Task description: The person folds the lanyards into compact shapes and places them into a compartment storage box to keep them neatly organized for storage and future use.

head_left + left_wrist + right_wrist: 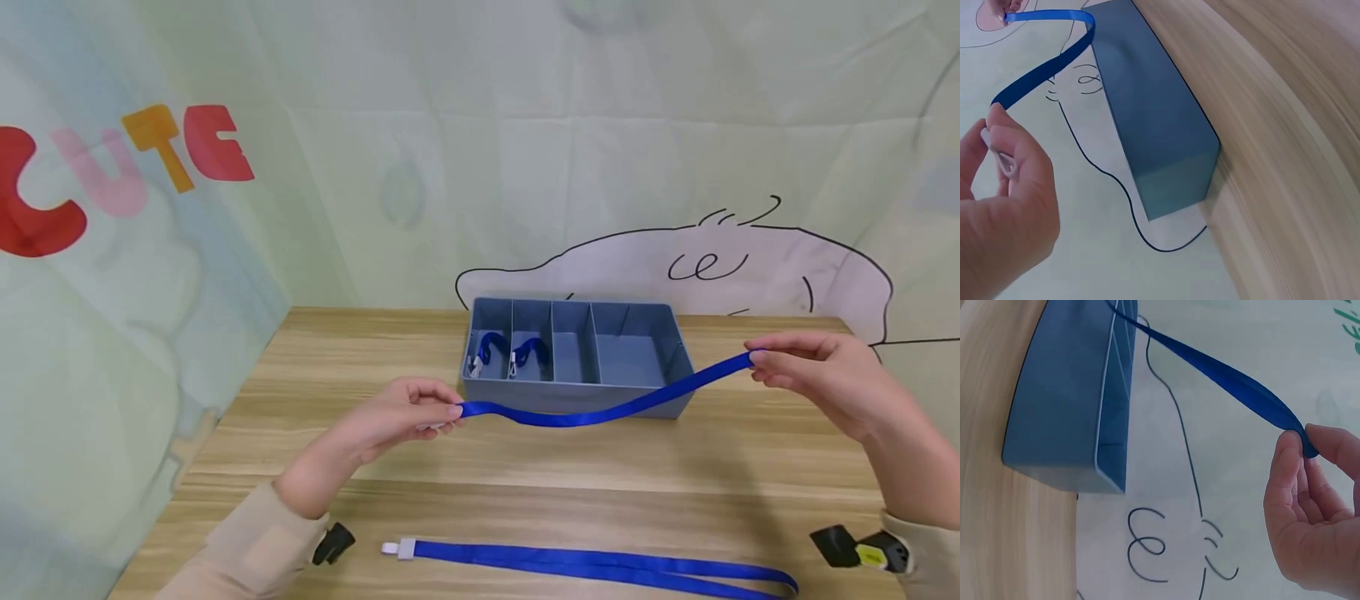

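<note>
A blue lanyard [570, 419] hangs in a shallow sag between both hands, in front of the box. My left hand [408, 414] pinches its clip end; in the left wrist view a pale clip [1005, 161] pokes out below the fingers. At the other end, my right hand [821, 371] pinches the looped strap between thumb and fingers, as the right wrist view also shows. Flat on the table nearer me lies a second blue lanyard [540, 557], its white clip [397, 548] pointing left.
A grey-blue divided box [570, 395] stands at the table's back. Its two left compartments each hold a folded blue lanyard [491, 346] with a clip. Behind the wooden table [337, 350] hangs a printed cloth [420, 167].
</note>
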Tool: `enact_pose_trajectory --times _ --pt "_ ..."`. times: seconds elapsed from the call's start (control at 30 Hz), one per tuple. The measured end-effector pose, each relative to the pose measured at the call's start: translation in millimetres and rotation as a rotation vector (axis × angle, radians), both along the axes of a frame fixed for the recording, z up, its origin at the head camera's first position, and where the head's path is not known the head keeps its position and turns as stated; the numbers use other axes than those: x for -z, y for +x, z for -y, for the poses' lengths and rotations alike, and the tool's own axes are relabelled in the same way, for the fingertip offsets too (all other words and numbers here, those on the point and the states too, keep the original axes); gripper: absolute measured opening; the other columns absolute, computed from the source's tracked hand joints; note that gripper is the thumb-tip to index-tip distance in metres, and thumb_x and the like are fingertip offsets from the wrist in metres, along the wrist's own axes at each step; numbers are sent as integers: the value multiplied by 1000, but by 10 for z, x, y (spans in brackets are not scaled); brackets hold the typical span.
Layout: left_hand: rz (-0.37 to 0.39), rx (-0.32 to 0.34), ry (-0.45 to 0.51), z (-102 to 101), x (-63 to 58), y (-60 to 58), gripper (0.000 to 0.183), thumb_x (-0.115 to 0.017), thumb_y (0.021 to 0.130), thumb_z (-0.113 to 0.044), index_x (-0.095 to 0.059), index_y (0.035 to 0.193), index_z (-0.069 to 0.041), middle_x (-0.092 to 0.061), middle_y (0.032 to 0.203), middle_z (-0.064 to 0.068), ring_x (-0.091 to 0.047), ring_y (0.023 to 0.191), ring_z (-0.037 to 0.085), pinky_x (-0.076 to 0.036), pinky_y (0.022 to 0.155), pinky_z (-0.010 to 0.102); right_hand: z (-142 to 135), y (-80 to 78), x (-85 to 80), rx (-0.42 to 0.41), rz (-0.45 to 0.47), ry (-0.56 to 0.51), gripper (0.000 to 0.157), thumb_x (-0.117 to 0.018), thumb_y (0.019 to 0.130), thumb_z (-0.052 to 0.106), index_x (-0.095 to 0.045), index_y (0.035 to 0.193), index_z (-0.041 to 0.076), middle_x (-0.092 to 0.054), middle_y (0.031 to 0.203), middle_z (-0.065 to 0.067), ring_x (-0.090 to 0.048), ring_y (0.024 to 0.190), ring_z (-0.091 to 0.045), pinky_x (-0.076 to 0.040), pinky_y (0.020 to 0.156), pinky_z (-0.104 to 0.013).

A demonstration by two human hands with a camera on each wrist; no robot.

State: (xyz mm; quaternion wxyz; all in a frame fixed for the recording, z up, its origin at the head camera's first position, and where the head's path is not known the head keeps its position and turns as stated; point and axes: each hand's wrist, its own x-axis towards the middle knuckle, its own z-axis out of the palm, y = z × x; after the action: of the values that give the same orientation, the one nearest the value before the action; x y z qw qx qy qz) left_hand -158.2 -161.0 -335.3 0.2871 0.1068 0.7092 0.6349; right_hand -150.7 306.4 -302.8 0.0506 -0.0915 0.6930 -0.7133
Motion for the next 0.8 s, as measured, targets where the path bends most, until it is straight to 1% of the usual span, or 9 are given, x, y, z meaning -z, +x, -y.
enact_pose_trajectory --times 0.07,0.13,0.27,0.47,0.6,0.67,0.7,0.8 --pt "2 4 18 -41 -25 7 11 -61 90 -11 -62 98 -2 -67 87 3 -57 75 11 -47 64 19 53 1 -23 -10 -18 -29 32 -50 88 -14 -74 94 8 -70 89 -2 -67 74 -14 -54 67 -21" --pt "6 7 34 -84 -45 13 10 -60 89 -9 -62 97 -3 -67 87 3 -57 74 12 -47 65 19 106 0 -43 -23 -30 -35 32 -51 88 -14 -73 94 7 -71 90 -3 -67 74 -14 -54 67 -22" --pt "10 20 64 -178 -73 21 7 -61 88 -6 -63 94 -4 -67 83 3 -59 75 12 -49 67 20 227 -14 -64 -54 -36 -10 31 -53 88 -13 -73 95 9 -70 89 -2 -68 74 -14 -54 68 -21" --pt "16 20 90 -351 -119 29 9 -59 88 -3 -63 96 1 -67 81 3 -59 73 12 -52 70 23 406 -17 -95 -68 -36 93 27 -57 88 -7 -73 95 13 -70 85 -2 -67 73 -13 -54 67 -22" --pt "24 5 116 -478 -161 32 11 -60 88 -2 -64 97 3 -68 82 4 -62 74 12 -53 72 25 525 13 -133 -48 -69 232 22 -60 88 -2 -71 96 15 -70 84 -1 -67 73 -14 -55 67 -23" --pt "28 -3 126 -537 -175 33 12 -61 88 -2 -64 98 4 -68 82 5 -63 74 12 -53 73 25 592 29 -151 -47 -86 274 22 -61 88 -1 -71 97 16 -70 83 -1 -67 73 -14 -55 67 -24" --pt "27 -4 131 -564 -179 34 12 -60 88 -1 -64 98 5 -68 82 6 -63 74 13 -54 73 26 631 35 -158 -49 -92 289 21 -61 88 0 -70 97 17 -69 83 -1 -67 72 -14 -55 67 -24" --pt "19 0 143 -640 -185 41 16 -61 87 0 -63 100 9 -68 81 7 -64 73 13 -54 73 26 761 41 -167 -77 -101 261 22 -62 87 -1 -69 97 18 -69 81 -2 -66 72 -15 -55 66 -25"
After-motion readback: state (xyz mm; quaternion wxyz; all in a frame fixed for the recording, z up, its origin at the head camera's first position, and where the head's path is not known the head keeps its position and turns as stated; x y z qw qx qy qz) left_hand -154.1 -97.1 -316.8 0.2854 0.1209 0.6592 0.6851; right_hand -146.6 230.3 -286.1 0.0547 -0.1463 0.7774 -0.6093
